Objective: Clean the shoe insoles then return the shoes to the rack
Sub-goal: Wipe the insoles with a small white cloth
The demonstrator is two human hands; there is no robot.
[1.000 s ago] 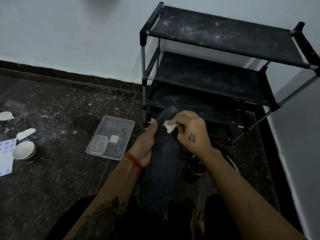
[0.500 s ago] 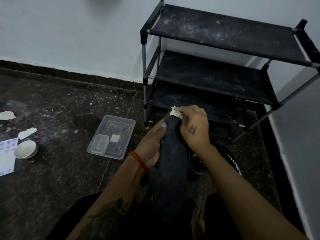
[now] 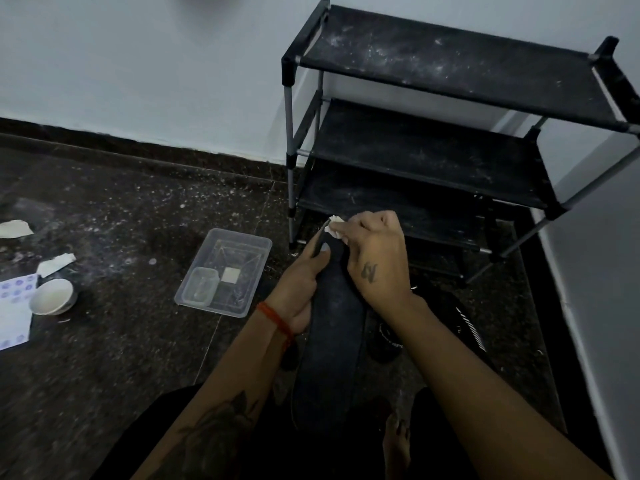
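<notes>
A long dark insole (image 3: 332,341) stands tilted away from me over my lap. My left hand (image 3: 301,285) grips its left edge, thumb lying on the top face. My right hand (image 3: 375,261) pinches a small white wipe (image 3: 335,226) against the insole's far tip. A black shoe (image 3: 433,327) lies on the floor to the right, mostly hidden under my right forearm. The black three-shelf shoe rack (image 3: 450,74) stands just beyond my hands, its shelves dusty and bare.
A clear plastic tray (image 3: 242,244) with a small clear box and a white pad sits on the dark floor to the left. Further left lie a white bowl (image 3: 52,296), paper scraps and a printed sheet (image 3: 14,306). A wall runs along the right.
My right hand slid the white wipe up the insole from near its upper part to the far tip. My left hand shifted slightly up along the edge.
</notes>
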